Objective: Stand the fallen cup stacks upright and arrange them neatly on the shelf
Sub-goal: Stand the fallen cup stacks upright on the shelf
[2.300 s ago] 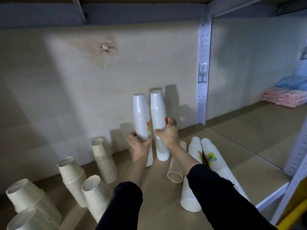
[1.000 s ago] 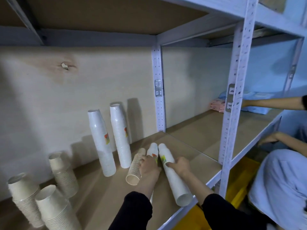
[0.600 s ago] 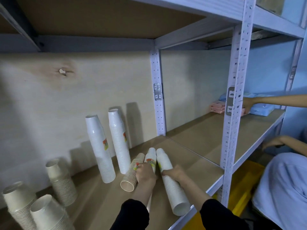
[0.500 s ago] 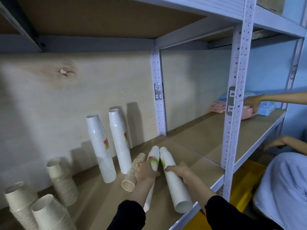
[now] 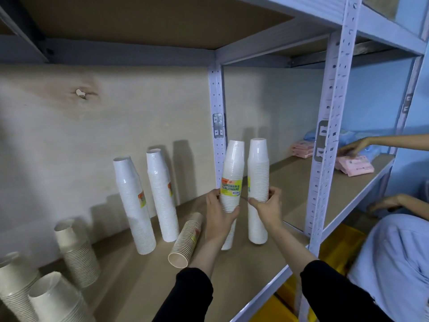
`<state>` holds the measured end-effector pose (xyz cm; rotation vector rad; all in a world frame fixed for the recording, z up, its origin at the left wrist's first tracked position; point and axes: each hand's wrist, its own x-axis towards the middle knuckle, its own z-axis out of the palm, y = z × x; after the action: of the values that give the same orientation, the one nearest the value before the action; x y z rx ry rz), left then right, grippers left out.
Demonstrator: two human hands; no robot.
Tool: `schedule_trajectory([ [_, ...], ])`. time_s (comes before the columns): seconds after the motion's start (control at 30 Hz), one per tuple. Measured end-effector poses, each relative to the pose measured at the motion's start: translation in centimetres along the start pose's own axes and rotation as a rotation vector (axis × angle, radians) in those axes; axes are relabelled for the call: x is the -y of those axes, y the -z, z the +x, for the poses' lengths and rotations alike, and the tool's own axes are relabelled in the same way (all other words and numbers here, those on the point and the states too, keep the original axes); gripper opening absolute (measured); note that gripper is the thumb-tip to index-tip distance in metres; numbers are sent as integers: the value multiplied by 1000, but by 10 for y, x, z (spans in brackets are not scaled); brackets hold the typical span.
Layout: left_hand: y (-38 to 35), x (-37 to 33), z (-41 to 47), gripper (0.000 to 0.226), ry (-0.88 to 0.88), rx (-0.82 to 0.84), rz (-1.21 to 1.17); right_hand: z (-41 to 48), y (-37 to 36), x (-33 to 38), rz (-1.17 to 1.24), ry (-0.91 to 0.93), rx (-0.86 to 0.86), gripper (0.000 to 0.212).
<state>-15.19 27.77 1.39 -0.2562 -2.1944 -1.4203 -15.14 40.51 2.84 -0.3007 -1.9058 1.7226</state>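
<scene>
Uprighting step: left hand (image 5: 219,214) fingers clamp a tall white plastic cup stack (image 5: 232,168), right hand (image 5: 267,209) fingers its twin (image 5: 257,168) at 3 o'clock, both upright on the brown board shelf (image 5: 243,275). Next: release, then raise the fallen ribbed brown paper cup stack (image 5: 186,240) at 9 o'clock.

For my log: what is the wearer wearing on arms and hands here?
The left hand and right hand are bare: no gloves, rings or watch visible. Both arms wear black long sleeves, the left sleeve and right sleeve ending partway along the forearm.
</scene>
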Motion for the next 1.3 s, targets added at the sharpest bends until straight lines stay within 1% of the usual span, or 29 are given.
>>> schedule_trajectory([
  [0.17, -12, 13, -3, 65, -11, 8, -52, 1, 1, -10, -2, 47, -10, 57],
  [0.33, -18, 22, -4, 68, 11, -41, -95, 1, 1, -18, -31, 75, 3, 57],
  [0.5, -16, 27, -3, 67, 31, -40, -124, -2, 3, -21, -120, 132, 11, 62],
  [0.6, -14, 28, -5, 67, 14, -31, -82, -6, 4, -22, -190, 160, 2, 63],
  [0.73, -8, 30, -10, 69, 25, -15, 55, -11, 4, -22, -271, 150, -6, 60],
  [0.83, 0, 31, -13, 73, 84, 55, 171, -16, 8, -25, -340, 74, 28, 57],
  [0.97, 13, 36, -22, 68, 154, 187, 328, -29, 18, -37, -445, -88, 127, 46],
  [1.07, 21, 40, -37, 68, 195, 283, 366, -44, 25, -45, -509, -189, 181, 37],
  [1.17, 32, 44, -56, 67, 189, 348, 388, -59, 28, -49, -617, -205, 254, 35],
  [1.3, 45, 45, -76, 60, 112, 438, 524, -78, 27, -47, -766, -157, 375, 35],
])
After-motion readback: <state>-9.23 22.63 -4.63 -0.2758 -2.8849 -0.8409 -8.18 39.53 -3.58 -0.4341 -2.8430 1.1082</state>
